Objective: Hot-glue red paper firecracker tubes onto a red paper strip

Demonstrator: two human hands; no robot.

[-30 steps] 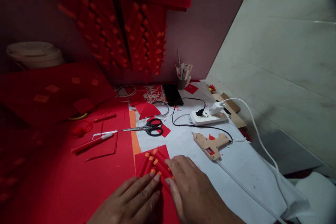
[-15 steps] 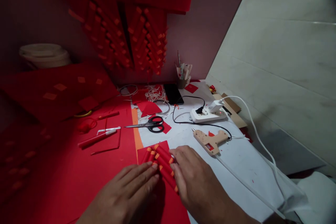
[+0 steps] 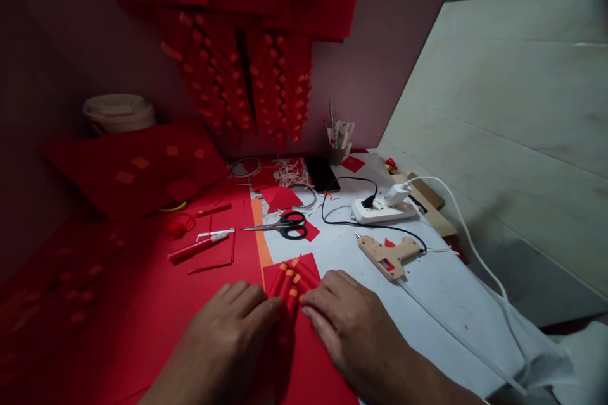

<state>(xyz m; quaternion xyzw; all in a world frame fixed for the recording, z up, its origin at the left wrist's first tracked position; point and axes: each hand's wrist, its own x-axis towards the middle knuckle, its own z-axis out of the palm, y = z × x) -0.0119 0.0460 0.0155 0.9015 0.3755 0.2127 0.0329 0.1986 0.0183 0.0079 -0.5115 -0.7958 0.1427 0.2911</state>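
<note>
Several red paper rolls with orange bands at their ends [image 3: 305,272] lie slanted in two rows on a red paper strip [image 3: 313,361] at the front middle. My left hand [image 3: 223,335] curls its fingers around the lower part of the left row. Over the right row, my right hand [image 3: 354,323] presses with bent fingers and hides most of those rolls. The two hands almost meet, with a few orange-banded ends showing between them. Both hands are closed on the rolls, though the palm sides are hidden.
Black-handled scissors [image 3: 280,225] lie beyond the rolls. A beige glue gun [image 3: 389,257] rests on the right, its cord near a white power strip [image 3: 380,211]. A phone [image 3: 323,174], a pen cup [image 3: 337,155] and a red marker [image 3: 197,248] are farther back. Finished-looking roll clusters [image 3: 280,88] hang behind.
My left fingers have gone from stretched out to curled around the left rolls. My right hand has slid over the right rolls, covering more of them. The view has shifted slightly left and up.
</note>
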